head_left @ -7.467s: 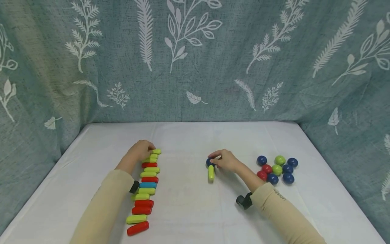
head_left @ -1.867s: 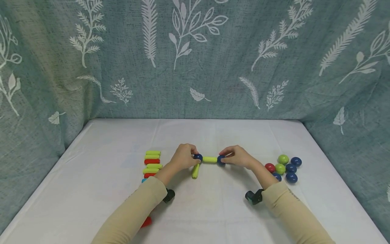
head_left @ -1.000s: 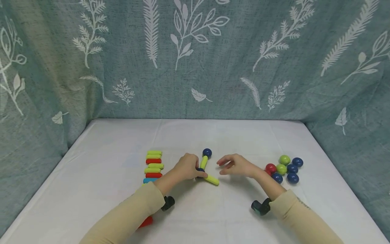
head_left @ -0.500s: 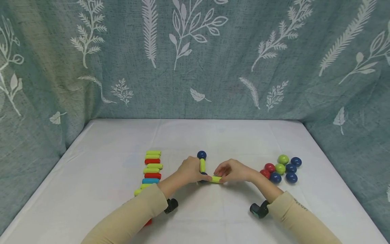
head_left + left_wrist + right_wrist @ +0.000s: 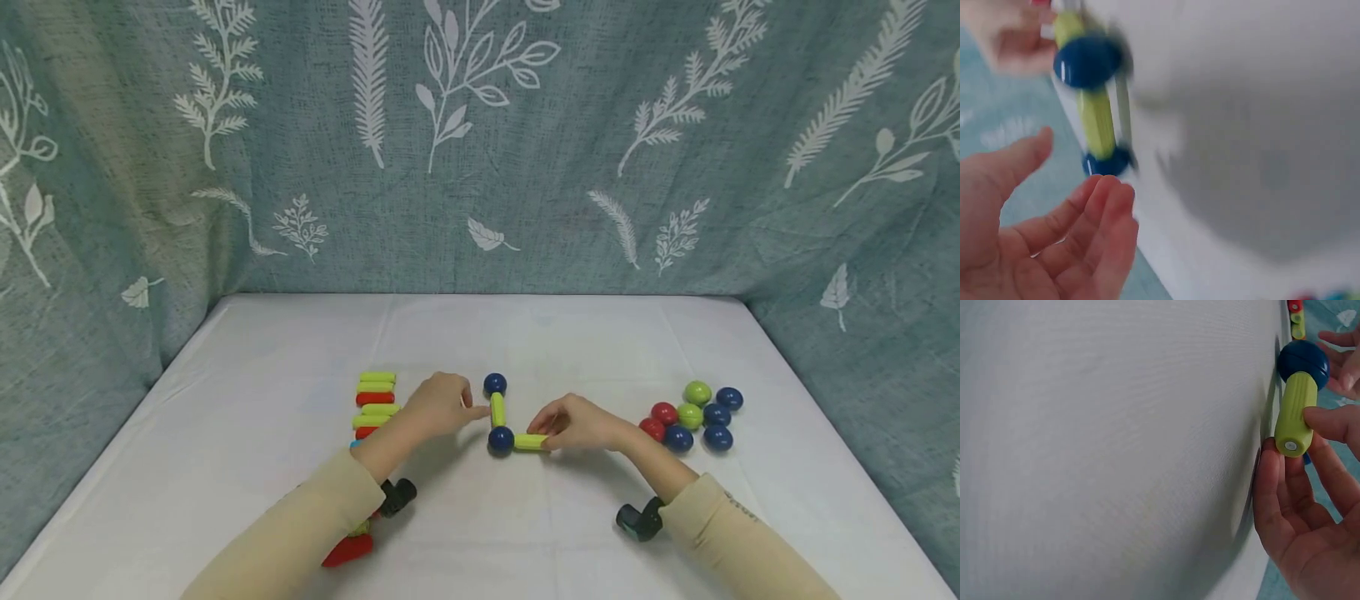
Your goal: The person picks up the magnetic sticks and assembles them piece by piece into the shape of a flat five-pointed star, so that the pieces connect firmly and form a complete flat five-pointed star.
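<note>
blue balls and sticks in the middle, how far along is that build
Done: two blue balls and two yellow-green sticks form an L. In hand: the right hand pinches the crosswise stick; the left hand holds nothing. Left: that stick's outer end bears no ball, and spare balls and spare sticks lie to the sides, so more joining seems likely.

Tablecloth (image 5: 517, 533): passable between sleeves (image 5: 300, 525)
Near blue ball (image 5: 501, 440): obstacle, centre
Stick row (image 5: 376, 398): left obstacle
Ball cluster (image 5: 678, 438): right obstacle
</note>
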